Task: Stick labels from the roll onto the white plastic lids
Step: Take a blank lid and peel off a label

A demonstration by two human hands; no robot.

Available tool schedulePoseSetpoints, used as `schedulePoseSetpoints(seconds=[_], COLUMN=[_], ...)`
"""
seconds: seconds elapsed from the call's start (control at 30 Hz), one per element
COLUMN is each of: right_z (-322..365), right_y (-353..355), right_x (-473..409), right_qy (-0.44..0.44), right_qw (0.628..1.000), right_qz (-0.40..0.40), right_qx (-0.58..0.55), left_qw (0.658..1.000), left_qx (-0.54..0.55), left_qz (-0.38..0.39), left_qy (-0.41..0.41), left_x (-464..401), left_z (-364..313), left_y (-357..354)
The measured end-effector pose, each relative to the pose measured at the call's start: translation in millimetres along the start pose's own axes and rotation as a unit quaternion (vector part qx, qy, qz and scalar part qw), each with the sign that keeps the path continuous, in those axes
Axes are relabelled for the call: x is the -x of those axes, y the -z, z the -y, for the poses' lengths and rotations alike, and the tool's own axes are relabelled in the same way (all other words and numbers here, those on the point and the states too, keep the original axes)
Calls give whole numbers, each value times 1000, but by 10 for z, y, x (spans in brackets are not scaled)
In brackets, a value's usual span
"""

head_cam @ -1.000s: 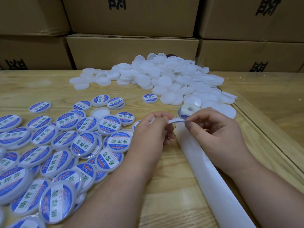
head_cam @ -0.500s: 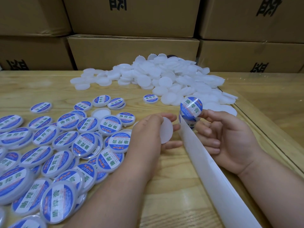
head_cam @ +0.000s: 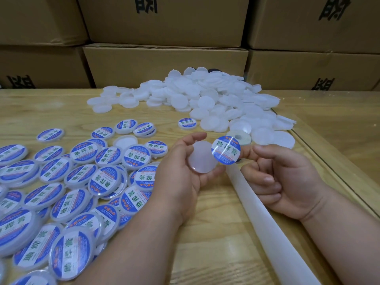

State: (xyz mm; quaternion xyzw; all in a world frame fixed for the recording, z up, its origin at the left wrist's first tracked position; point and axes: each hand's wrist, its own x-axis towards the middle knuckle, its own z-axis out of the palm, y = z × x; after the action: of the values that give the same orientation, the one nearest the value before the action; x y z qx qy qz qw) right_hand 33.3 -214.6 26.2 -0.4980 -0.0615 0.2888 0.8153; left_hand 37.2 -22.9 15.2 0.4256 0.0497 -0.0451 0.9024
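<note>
Cardboard boxes behind a wooden table

Brown cardboard boxes point(head_cam: 164, 66) with black printed characters stand stacked in rows along the far edge, filling the background. The light wooden table point(head_cam: 41, 112) shows clear grain, with a seam running down its right side.

A round label point(head_cam: 225, 149) is blue-rimmed with a white band and green characters. Plain lids point(head_cam: 205, 95) are milky white. The bench point(head_cam: 41, 108) shows pale wood grain; boxes point(head_cam: 164, 66) are brown with black print.
</note>
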Motion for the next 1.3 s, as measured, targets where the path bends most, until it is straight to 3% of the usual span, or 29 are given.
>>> schedulePoseSetpoints(seconds=[0.27, 0.47, 1.3], right_z=[18, 1, 2], right_y=[0, -2, -26], right_x=[21, 12, 8], right_qy=[-47, -47, -47], right_qw=[998, 998, 998], right_qz=[37, 29, 26], right_qx=[2, 22, 31], left_qw=[998, 994, 990], left_qx=[-25, -92, -103], left_qz=[63, 61, 72], left_qy=[0, -17, -58], left_x=[-9, -8, 20], left_z=[31, 64, 89], left_y=[47, 23, -26])
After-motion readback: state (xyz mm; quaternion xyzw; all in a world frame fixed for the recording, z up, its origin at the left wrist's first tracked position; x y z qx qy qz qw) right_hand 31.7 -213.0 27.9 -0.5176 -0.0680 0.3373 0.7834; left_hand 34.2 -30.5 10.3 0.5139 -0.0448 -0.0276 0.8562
